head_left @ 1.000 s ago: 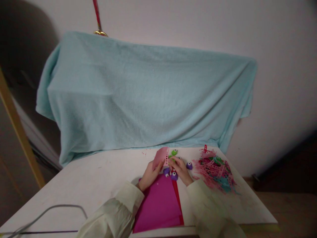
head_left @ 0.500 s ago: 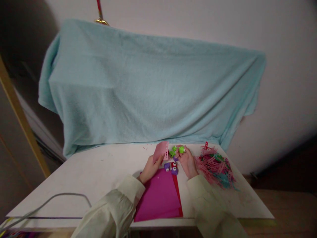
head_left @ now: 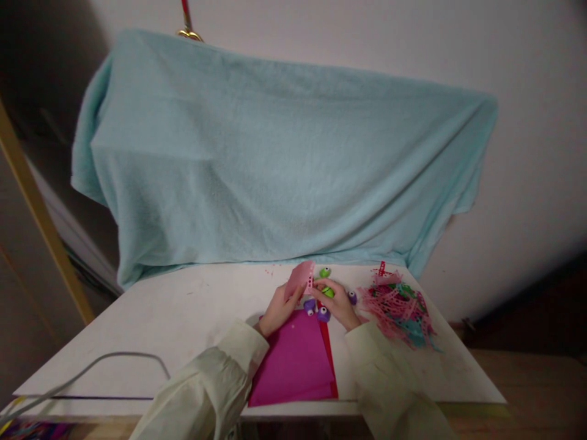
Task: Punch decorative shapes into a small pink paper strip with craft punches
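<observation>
The right hand [head_left: 338, 303], closed on a green punch [head_left: 327, 292], has come down from half a second ago to the pink strip's [head_left: 299, 280] 3 o'clock edge; left hand [head_left: 277, 311] pinches that strip.

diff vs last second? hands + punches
Right hand lifted a green punch away from the pink paper, then brought it back down beside it. Left hand kept holding the paper. Purple punches, magenta sheets and scrap pile unchanged.

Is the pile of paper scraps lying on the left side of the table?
No, the pile of paper scraps lies on the table to the right of the right hand, near the right edge.
</observation>
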A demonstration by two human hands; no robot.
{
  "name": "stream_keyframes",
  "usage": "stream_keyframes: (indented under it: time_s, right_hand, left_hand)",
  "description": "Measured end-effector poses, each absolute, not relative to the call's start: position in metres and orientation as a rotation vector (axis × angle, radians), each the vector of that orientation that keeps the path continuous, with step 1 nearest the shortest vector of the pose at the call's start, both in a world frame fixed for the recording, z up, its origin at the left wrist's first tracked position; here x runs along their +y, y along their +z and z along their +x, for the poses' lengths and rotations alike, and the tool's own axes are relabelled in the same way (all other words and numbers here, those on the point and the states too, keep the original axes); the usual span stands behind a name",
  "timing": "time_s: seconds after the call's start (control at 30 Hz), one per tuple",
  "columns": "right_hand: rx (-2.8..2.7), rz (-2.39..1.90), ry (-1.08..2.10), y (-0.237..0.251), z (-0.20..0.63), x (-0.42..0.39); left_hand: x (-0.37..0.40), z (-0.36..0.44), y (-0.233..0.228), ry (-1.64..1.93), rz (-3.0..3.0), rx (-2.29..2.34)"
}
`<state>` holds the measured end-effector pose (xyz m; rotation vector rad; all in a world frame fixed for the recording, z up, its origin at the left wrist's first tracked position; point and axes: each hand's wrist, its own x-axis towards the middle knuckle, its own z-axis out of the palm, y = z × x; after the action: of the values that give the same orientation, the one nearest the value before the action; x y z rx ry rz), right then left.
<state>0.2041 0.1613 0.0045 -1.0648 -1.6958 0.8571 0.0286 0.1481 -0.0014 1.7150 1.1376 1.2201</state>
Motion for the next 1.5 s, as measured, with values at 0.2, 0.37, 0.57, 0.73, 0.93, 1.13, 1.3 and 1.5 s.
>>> stream_keyframes:
  time_s: [0.2,0.37,0.57,0.73,0.93,1.13,1.3,1.5]
  right_hand:
    - [-1.754,-1.019,0.884,0.000,0.202,0.162]
    - [-1.721,-1.021,0.877,0.002,0.206,0.164]
    - [-1.554,-1.048,0.865,0.001,0.212,0.168]
    - [-1.452,-1.083,0.888,0.002,0.216,0.169]
    - [-1.429,-1.097,0.909,0.004,0.216,0.169]
    - [-1.415,-1.106,0.934,0.004,0.213,0.167]
    - [-1.391,-1.119,1.004,0.008,0.220,0.166]
    - [-1.395,-1.168,0.993,-0.002,0.232,0.173]
  left_hand:
    - [0.146,0.031,-0.001,1.219,1.708,1.128]
    - [0.149,0.030,-0.007,1.189,1.721,1.167]
    - [0.155,0.031,-0.013,1.194,1.800,1.177]
    - [0.150,0.032,-0.010,1.145,1.806,1.050]
    - [0.144,0.035,-0.009,1.138,1.700,0.937]
    - [0.144,0.036,-0.007,1.196,1.623,0.922]
    - [0.145,0.033,-0.005,1.118,1.595,1.012]
    - [0.150,0.029,-0.007,1.232,1.515,1.221]
